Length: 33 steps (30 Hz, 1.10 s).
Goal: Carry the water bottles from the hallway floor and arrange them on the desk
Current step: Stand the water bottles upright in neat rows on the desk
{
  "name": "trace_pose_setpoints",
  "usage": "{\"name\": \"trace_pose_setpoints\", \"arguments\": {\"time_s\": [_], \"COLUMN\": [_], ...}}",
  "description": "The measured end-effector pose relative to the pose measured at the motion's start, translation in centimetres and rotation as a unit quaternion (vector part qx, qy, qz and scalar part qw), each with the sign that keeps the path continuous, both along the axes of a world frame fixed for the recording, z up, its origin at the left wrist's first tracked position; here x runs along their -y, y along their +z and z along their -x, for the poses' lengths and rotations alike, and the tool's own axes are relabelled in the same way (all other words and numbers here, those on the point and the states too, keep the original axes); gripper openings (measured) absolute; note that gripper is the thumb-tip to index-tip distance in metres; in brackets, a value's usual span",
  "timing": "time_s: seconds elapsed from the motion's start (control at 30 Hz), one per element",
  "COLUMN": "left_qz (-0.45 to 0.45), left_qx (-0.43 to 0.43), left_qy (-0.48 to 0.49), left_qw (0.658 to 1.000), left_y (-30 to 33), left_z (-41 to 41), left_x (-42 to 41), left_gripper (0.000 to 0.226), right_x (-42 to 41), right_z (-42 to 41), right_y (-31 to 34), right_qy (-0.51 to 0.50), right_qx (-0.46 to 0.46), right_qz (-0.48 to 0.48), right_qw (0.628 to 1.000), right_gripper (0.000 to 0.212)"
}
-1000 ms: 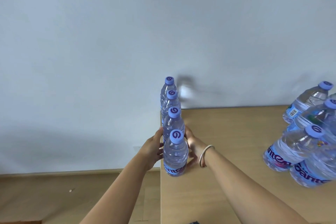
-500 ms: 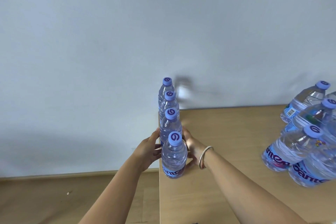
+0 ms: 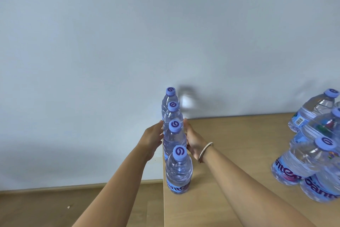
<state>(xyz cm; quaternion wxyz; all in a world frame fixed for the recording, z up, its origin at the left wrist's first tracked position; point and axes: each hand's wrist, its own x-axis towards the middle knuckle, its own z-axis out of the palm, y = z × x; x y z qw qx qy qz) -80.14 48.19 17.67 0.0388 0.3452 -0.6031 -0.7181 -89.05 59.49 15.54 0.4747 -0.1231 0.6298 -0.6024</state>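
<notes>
both hands off nearest bottle (image 3: 178,171), moved forward; left hand (image 3: 153,139), right hand (image 3: 194,140) flank third bottle (image 3: 173,139), fingers straight

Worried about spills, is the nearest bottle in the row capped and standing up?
Yes. The nearest bottle stands upright on the desk with its cap on.

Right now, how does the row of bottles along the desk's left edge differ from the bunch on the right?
The left row is four slim bottles in a straight line; the right bunch is fatter bottles in a loose cluster. Both hands, left hand and right hand, flank the left row; the right bunch stands untouched. Both have purple-blue caps and stand upright.
</notes>
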Motion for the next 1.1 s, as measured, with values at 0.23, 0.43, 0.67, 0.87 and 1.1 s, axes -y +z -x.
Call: {"name": "trace_pose_setpoints", "arguments": {"time_s": [0.23,0.43,0.67,0.87,1.1], "left_qz": [0.018,0.088,0.173,0.214,0.255], "left_qx": [0.002,-0.063,-0.092,-0.08,-0.071], "left_qy": [-0.003,0.012,-0.005,-0.002,-0.008], "left_qw": [1.0,0.994,0.981,0.974,0.964], "left_y": [0.3,3.4,4.7,3.1,2.8], "left_z": [-0.3,0.0,1.2,0.8,0.9], "left_x": [0.0,-0.3,-0.9,-1.8,-1.7], "left_gripper": [0.026,0.017,0.032,0.045,0.046], "right_x": [0.3,-2.7,-8.6,-7.2,-6.8], "right_z": [0.3,0.0,-5.3,-7.6,-8.1], "right_y": [-0.8,-2.5,-8.8,-7.7,-7.8], "right_qy": [-0.001,-0.092,0.035,0.06,0.029], "right_qx": [-0.027,-0.051,-0.193,-0.225,-0.244], "right_qz": [-0.002,-0.072,-0.126,-0.009,-0.063], "right_qw": [1.0,0.992,0.972,0.973,0.967], "right_gripper": [0.064,0.047,0.065,0.087,0.077]}}
